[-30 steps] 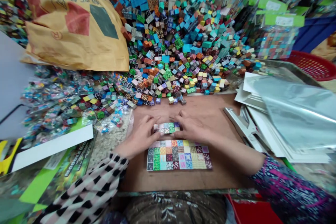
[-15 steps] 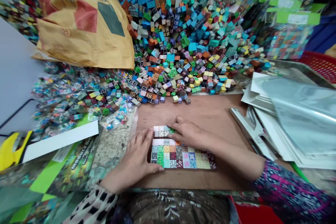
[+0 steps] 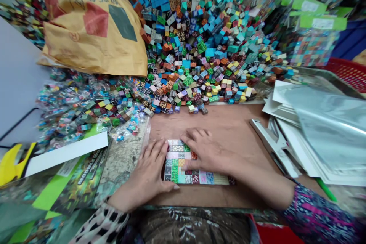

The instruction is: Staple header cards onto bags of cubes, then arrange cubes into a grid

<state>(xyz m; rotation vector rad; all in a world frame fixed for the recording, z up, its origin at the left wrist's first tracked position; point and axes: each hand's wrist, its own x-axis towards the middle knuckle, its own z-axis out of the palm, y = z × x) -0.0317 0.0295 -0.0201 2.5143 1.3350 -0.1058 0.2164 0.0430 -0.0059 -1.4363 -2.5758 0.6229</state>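
Observation:
Small patterned cubes [image 3: 175, 166] lie packed side by side in a flat block on the brown board [image 3: 234, 122]. My left hand [image 3: 150, 169] rests along the block's left side, fingers stretched out and the thumb at its near left corner. Over the block's upper right part lies my right hand [image 3: 204, 152], palm down with fingers apart, touching the cubes. It hides many of the cubes below it. At the far edge, the top row sits against the rows nearer me.
A big heap of loose cubes [image 3: 197, 49] rises behind the board. To the left are a yellow paper sack [image 3: 94, 42], small bagged pieces [image 3: 68, 99] and a white strip [image 3: 67, 153]. A long stapler [image 3: 276, 146] and white sheets [image 3: 303, 148] lie to the right.
The top row of cubes has moved toward me, closing the gap to the rest. My right hand has spread out over the block; my left hand has stayed at the left side.

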